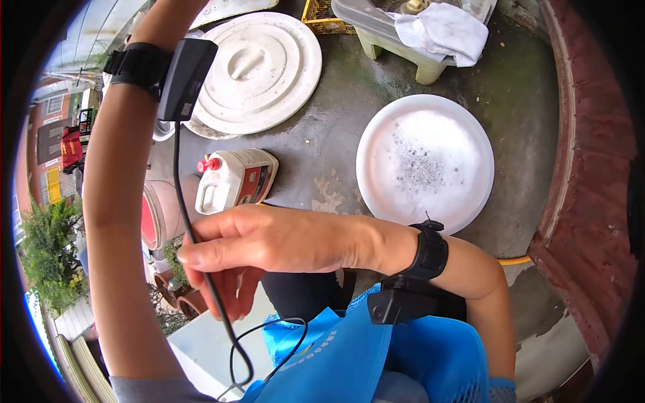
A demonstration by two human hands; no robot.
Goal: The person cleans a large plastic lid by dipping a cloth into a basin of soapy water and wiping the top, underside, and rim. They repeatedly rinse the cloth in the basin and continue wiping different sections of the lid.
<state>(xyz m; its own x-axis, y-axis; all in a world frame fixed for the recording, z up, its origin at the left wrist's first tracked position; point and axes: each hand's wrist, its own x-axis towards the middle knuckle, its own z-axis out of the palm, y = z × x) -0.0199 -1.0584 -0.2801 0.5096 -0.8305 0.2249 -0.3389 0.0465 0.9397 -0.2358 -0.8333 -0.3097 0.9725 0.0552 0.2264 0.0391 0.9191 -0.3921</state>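
My right hand [238, 252] reaches in from the right, with its thumb and fingers closed on a black cable [216, 294]. The cable runs up to a black box [187, 79] strapped on my left forearm. My left arm extends up along the left side, and its hand is outside the frame. A black band with a camera-like device [396, 305] sits on my right wrist. Just beyond my right hand stands a white jug with a red cap [235, 178]. Past my right wrist is a round white basin [425, 161] holding foamy suds.
A large white lid [259, 74] lies at the upper left, by a yellow crate [327, 17]. A grey plastic stool [376, 33] at the top bears a white cloth [443, 33]. Potted plants [50, 252] are at far left, and a reddish-brown sheet [591, 168] borders the right.
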